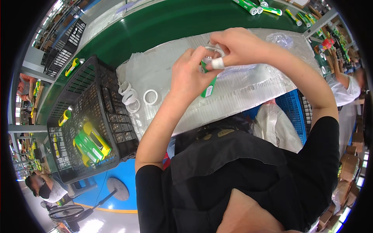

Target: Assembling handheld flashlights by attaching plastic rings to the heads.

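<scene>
Both my hands meet over the work surface around the head end of a green flashlight (pixel 210 89) with a pale label. My left hand (pixel 189 70) is closed about its upper part, and the body hangs down below the fingers. At the top end, a white ring with a clear round part (pixel 214 51) shows between the hands. My right hand (pixel 237 46) pinches that ring; a white cover (pixel 217 63) wraps one of its fingertips. Left of my left forearm lie several loose white rings (pixel 150 97), some overlapping.
A black crate (pixel 99 83) on the left holds several green and yellow flashlights (pixel 91 143). More flashlights (pixel 248 6) lie on the far green belt (pixel 163 23). Clear plastic (pixel 279 39) sits at the back right. A blue crate (pixel 293 112) stands below right. Other people work at both sides.
</scene>
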A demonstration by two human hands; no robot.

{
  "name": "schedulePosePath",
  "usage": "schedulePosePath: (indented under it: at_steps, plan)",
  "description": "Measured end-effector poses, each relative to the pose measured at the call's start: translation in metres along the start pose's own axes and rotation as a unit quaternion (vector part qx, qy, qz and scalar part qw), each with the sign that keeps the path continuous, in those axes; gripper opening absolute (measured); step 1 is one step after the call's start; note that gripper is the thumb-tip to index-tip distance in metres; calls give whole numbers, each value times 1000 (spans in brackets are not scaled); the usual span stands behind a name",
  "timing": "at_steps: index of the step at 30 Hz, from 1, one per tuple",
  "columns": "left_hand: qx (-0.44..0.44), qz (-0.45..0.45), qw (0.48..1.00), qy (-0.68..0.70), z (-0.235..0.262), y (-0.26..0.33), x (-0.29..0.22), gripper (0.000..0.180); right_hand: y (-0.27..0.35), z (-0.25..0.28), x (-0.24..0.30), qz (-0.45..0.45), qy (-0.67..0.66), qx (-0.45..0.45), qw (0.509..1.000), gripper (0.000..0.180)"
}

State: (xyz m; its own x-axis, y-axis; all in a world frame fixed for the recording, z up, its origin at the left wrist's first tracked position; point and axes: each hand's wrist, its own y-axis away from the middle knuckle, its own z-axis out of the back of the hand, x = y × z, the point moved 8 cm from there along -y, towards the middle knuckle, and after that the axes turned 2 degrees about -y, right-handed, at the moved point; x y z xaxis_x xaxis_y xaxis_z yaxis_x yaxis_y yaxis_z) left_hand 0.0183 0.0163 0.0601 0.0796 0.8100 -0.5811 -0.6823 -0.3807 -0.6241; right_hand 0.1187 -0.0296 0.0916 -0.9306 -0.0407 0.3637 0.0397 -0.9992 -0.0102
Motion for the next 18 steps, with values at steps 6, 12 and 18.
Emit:
schedulePosePath:
  at_steps: [6,12,18]
  plan:
    - [-3,6,999,38,1,1,5,37,3,5,-6,-16,-54,-55,997,47]
    - [-11,-29,989,144,6,3,12,64,6,8,-4,-18,-73,-62,995,37]
    - [295,254,776,496,-15,49,-13,77,40,14,16,49,-324,-109,939,39]
